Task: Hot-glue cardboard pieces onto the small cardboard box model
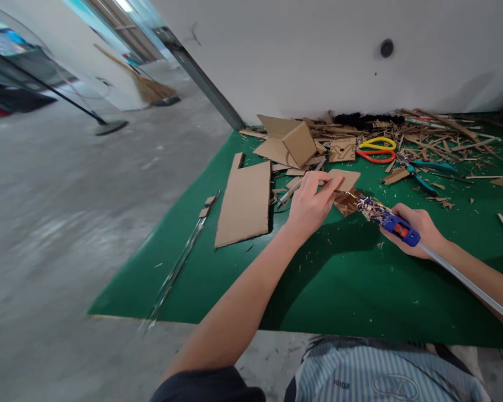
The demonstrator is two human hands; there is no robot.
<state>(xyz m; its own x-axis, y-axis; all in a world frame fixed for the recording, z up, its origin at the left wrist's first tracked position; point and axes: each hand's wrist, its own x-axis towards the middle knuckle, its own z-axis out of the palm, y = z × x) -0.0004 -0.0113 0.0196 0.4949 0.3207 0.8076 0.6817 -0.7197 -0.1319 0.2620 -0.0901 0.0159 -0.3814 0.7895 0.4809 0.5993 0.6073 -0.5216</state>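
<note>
In my right hand (419, 226) is a blue hot glue gun (400, 228), with a long clear glue stick (465, 272) running out of its back end. Scraps cling around its front, and the nozzle points left at a small cardboard piece (346, 178). My left hand (312, 201) pinches that piece between thumb and fingers, just above the table. Beneath it lies a shiny brown scrap (346, 204). Left of my left hand, a larger flat cardboard sheet (245, 206) rests on the green table (318, 290).
Cardboard offcuts (427, 131) pile along the wall. Yellow-and-red scissors (377, 151) and teal-handled pliers (423, 173) lie behind the glue gun. Clear glue sticks (180, 259) lie near the left table edge. A broom (151, 89) leans on the far wall.
</note>
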